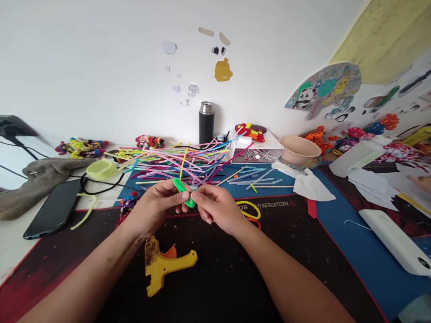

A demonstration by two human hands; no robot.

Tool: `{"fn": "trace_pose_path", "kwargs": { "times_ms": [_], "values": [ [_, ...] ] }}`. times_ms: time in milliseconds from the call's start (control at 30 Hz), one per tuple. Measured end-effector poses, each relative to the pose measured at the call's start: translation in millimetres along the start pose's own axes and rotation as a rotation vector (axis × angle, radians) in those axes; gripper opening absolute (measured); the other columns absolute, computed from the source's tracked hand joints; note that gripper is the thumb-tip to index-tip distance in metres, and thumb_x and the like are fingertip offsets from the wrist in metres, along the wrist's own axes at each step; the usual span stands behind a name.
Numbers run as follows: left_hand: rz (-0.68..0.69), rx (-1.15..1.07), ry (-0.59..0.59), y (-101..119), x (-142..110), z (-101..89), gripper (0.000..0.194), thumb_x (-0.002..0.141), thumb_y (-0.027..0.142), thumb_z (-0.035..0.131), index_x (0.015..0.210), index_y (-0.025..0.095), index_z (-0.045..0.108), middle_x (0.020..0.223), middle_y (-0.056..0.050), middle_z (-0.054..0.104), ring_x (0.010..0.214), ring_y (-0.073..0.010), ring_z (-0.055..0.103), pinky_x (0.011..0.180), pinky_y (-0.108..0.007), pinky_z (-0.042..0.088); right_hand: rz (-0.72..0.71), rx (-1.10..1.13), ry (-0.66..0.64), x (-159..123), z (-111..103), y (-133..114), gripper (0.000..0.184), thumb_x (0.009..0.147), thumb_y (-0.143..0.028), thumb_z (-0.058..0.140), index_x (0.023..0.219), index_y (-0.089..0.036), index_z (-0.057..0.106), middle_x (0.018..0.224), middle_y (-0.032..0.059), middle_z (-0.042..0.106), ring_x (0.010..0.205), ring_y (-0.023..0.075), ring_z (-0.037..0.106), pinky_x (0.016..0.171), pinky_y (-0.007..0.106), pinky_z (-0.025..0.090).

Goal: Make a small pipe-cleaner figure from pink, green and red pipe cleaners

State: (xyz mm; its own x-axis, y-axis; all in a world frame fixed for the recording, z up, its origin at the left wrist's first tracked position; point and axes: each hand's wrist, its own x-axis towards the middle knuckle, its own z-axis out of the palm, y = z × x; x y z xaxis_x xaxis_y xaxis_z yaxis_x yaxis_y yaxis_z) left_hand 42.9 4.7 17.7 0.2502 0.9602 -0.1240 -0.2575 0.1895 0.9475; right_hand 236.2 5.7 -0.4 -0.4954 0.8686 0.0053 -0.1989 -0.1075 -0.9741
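At far left, one gnarled grey log [37, 181] and one flat black phone [54, 210] lie on the white tabletop [13, 253]. The left hand [162, 199] grips one fuzzy green pipe cleaner [179, 186] — a narrow loop — above one yellow plastic glue gun [170, 265] on the dark mat [229, 278]. Behind spread many fuzzy stems [161, 163] and one cylindrical flask [206, 128]. The right hand [215, 204] pinches the loop's lower end. One round bowl [296, 155] stands near the white wall [101, 67].

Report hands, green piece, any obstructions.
Left hand gripping green piece. Right hand pinched at its lower end. Yellow glue gun on black mat; nothing seen blocking fingers.
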Motion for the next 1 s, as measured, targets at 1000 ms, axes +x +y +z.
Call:
{"fn": "trace_pose_path", "kwargs": {
  "times_ms": [1000],
  "values": [
    [0.094, 0.336, 0.119, -0.9, 1.0, -12.7, 0.04, 0.082, 0.053, 0.09, 0.073, 0.018, 0.072, 0.064, 0.001, 0.064, 0.057, -0.0114, 0.053, 0.053, -0.022, 0.043, -0.235, -0.724, 0.202, -2.0, 1.7, 6.3, 0.027, 0.1, -0.031, 0.066, 0.077, -0.02, 0.073, 0.065, -0.0027, 0.063, 0.059, 0.0115, 0.049, 0.058, 0.027, 0.032]
  ]
}}
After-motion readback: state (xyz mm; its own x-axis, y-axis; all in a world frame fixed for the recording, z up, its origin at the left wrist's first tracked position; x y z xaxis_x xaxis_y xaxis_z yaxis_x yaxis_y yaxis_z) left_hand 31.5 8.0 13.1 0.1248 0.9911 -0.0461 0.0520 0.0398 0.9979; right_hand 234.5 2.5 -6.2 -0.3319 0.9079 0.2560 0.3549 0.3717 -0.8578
